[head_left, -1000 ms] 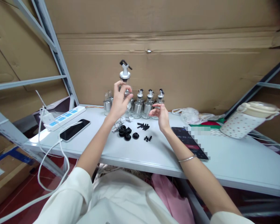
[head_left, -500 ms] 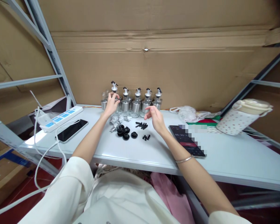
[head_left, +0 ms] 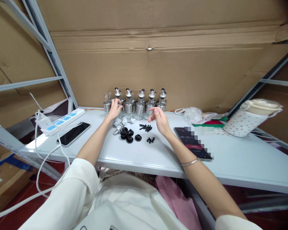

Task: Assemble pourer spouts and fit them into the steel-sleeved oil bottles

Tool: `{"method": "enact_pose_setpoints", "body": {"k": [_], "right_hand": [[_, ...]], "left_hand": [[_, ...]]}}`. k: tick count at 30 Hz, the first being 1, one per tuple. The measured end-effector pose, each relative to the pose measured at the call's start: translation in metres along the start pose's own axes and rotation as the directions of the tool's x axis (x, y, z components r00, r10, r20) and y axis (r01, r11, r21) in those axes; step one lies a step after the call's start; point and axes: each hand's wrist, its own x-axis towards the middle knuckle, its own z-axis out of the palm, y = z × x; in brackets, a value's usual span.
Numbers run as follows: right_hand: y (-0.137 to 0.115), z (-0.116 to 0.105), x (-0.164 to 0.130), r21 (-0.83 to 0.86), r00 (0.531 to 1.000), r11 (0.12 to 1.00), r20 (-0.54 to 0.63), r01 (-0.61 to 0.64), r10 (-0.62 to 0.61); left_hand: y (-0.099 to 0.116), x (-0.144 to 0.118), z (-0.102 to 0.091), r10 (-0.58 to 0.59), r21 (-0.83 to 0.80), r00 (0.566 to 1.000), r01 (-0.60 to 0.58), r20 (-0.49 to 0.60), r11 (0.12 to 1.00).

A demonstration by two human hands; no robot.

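Observation:
My left hand [head_left: 115, 109] is at the left end of a row of glass oil bottles, its fingers curled about an oil bottle with a silver pour spout [head_left: 117, 92]. The hand hides much of that bottle's body. My right hand [head_left: 159, 119] hovers with loosely bent fingers, holding nothing, in front of another spouted oil bottle [head_left: 150, 108]. Between my hands lie black ribbed stoppers [head_left: 127, 134], silver spout pieces [head_left: 121, 123], thin black levers [head_left: 147, 127] and small black caps [head_left: 150, 140].
A power strip [head_left: 66, 121] and a phone [head_left: 74, 134] lie on the left of the table [head_left: 134, 156]. To the right are a second phone [head_left: 193, 143] with a timer, a plastic bag [head_left: 194, 116] and a dotted jug [head_left: 249, 118]. Cardboard [head_left: 158, 70] stands behind.
The spout at the left end has come down level with the others, and my left hand has lowered with it. My right hand stays almost still.

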Motion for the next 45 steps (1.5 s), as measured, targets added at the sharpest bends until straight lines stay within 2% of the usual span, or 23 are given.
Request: {"method": "enact_pose_setpoints", "body": {"k": [6, 13, 19, 21, 23, 26, 29, 32, 37, 42, 45], "right_hand": [[0.000, 0.001, 0.000, -0.075, 0.999, 0.997, 0.033, -0.009, 0.011], [-0.005, 0.003, -0.002, -0.248, 0.988, 0.969, 0.150, -0.010, 0.048], [-0.004, 0.001, -0.001, -0.287, 0.988, 0.958, 0.149, 0.021, 0.023], [-0.003, 0.000, -0.001, -0.298, 0.989, 0.954, 0.151, 0.038, 0.008], [-0.002, -0.001, -0.001, -0.316, 0.988, 0.947, 0.157, 0.055, -0.005], [-0.001, -0.001, -0.001, -0.357, 0.986, 0.932, 0.165, 0.071, -0.012], [-0.001, -0.002, -0.001, -0.384, 0.983, 0.920, 0.183, 0.080, -0.009], [-0.001, -0.002, -0.001, -0.395, 0.983, 0.916, 0.184, 0.077, -0.003], [0.001, -0.002, 0.000, -0.380, 0.990, 0.923, 0.143, 0.061, -0.006], [0.001, -0.003, 0.000, -0.378, 0.990, 0.924, 0.142, 0.054, 0.000], [0.001, -0.003, -0.001, -0.371, 0.992, 0.928, 0.124, 0.047, 0.000]], "left_hand": [[0.005, -0.006, 0.000, -0.020, -0.005, 1.000, 0.019, -0.023, 1.000], [0.012, -0.015, -0.005, -0.043, 0.003, 0.999, 0.043, -0.011, 0.999], [0.027, -0.027, -0.017, -0.005, 0.083, 0.994, 0.014, -0.110, 0.996], [0.030, -0.031, -0.020, 0.035, 0.116, 0.998, -0.028, -0.056, 0.993], [0.029, -0.035, -0.021, 0.065, 0.136, 0.994, -0.077, 0.090, 0.988], [0.023, -0.041, -0.019, 0.083, 0.184, 0.947, -0.146, 0.311, 0.972], [0.021, -0.045, -0.015, 0.079, 0.209, 0.902, -0.183, 0.425, 0.961], [0.027, -0.047, -0.010, 0.078, 0.194, 0.867, -0.197, 0.491, 0.961], [0.040, -0.046, 0.003, 0.054, 0.157, 0.835, -0.166, 0.548, 0.974], [0.038, -0.046, 0.007, 0.114, 0.167, 0.781, -0.269, 0.614, 0.948], [0.036, -0.046, 0.001, 0.158, 0.195, 0.788, -0.332, 0.594, 0.923]]}}
